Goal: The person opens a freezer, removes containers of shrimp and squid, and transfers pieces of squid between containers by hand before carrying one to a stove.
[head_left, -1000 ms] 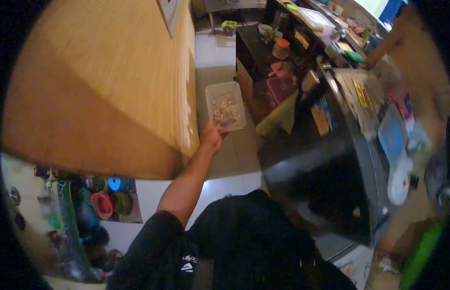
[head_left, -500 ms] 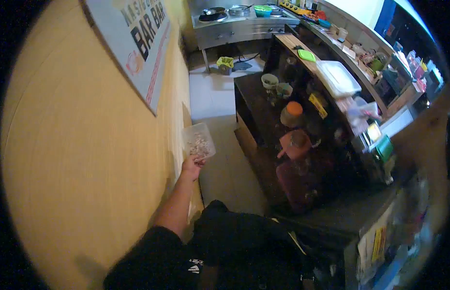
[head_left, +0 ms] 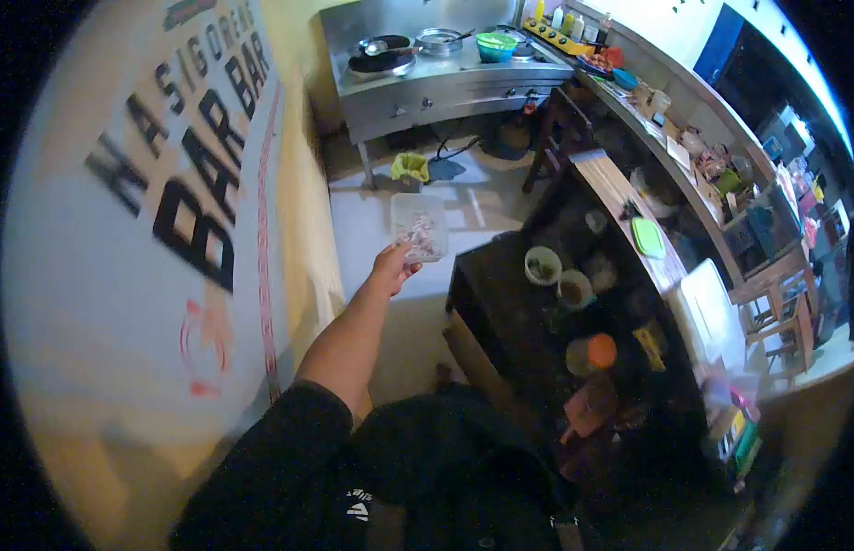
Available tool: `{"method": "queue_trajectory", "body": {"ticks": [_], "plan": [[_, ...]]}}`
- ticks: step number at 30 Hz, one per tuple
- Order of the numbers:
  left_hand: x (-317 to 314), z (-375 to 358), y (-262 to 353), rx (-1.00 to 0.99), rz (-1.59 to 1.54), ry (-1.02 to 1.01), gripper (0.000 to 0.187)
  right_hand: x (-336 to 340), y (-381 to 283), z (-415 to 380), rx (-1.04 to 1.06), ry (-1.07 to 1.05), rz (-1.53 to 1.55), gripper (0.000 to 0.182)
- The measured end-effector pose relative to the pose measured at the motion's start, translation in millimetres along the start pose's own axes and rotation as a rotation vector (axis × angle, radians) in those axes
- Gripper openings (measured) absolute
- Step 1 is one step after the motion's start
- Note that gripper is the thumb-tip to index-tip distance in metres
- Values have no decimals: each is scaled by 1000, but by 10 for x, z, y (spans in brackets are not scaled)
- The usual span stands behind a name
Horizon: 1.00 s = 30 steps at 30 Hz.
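Note:
My left hand [head_left: 395,267] is closed on the near edge of a clear plastic container [head_left: 431,206], held out in front of me above the floor. Small pale pinkish pieces [head_left: 425,237] of food lie inside it; I cannot make out their kind. The container has no lid on and tips slightly toward me. My right hand is out of the picture.
On the left runs a wall with a large sign [head_left: 184,207]. Ahead, a steel stove counter [head_left: 445,103] carries pans and a green basin [head_left: 496,48], with a yellow-lined bin [head_left: 410,167] below. Right stands a dark shelf unit [head_left: 500,275] holding tubs and an orange-lidded jar [head_left: 600,351].
I have moved forward along the aisle, so the stove looks nearer and the sign fills more of the left. The left hand with the container now sits higher and further right in view.

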<state>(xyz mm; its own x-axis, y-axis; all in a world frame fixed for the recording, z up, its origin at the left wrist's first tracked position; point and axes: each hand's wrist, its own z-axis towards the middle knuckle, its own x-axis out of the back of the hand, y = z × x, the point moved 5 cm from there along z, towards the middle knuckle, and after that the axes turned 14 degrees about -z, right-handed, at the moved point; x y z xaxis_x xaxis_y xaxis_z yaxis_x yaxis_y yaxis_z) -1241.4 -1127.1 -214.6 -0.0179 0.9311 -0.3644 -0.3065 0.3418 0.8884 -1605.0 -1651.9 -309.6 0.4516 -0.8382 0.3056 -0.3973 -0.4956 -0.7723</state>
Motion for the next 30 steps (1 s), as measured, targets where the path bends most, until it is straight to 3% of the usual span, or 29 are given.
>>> {"method": "queue_trajectory", "body": {"ticks": [1,2,3,4,5,7,9,11,12,14,15,17,19,21,23,26,28,29,30], "plan": [[1331,702,39,202,-163,87,29,-845,-786,995,37,17,-49,48],[1338,999,177,203,-157,75,29,-926,-1157,1384,66,24,-70,48],[1362,1253,266,359,-262,159,30,-920,-1481,1673,65,28,-61,48],[1427,1498,277,514,-365,247,32,-846,-2207,1924,-24,-20,43,49],[1522,1743,291,510,-363,250,32,-729,-2789,2276,-109,-73,138,49],[1735,1948,283,588,-251,167,34,-742,-3064,3475,-25,-306,180,43],[1901,2196,302,688,-375,192,40,-886,-4519,4087,-9,-213,242,50],[2087,2534,386,657,-187,166,42,-1116,-5318,5087,185,-285,149,55],[2150,2757,416,617,-17,133,44,-1170,-5919,5307,171,-343,201,56],[2281,3242,423,709,-125,204,45,-1279,-6821,5876,159,-392,243,57],[2359,3485,455,801,-214,272,46,-1355,-7097,6217,155,-384,187,56],[2534,4039,431,791,-141,270,42,-1455,-7433,6816,131,-372,146,56],[2767,4688,300,730,-142,38,52,-1395,-7868,7350,272,-270,66,54],[3055,5328,152,702,-83,-44,59,-1277,-8085,7894,274,-174,205,53],[3204,5952,120,669,-32,-124,66,-965,-8522,8303,274,-77,122,49],[3447,6934,111,715,-29,10,75,-256,-8870,9296,392,90,-26,39],[3616,7499,19,679,-78,54,75,258,-9438,9767,296,165,-112,37],[3723,7788,-41,633,-125,97,75,496,-9638,10110,416,153,-111,37],[3823,8054,-142,611,-102,136,74,716,-9766,10648,655,283,-171,35]]}}
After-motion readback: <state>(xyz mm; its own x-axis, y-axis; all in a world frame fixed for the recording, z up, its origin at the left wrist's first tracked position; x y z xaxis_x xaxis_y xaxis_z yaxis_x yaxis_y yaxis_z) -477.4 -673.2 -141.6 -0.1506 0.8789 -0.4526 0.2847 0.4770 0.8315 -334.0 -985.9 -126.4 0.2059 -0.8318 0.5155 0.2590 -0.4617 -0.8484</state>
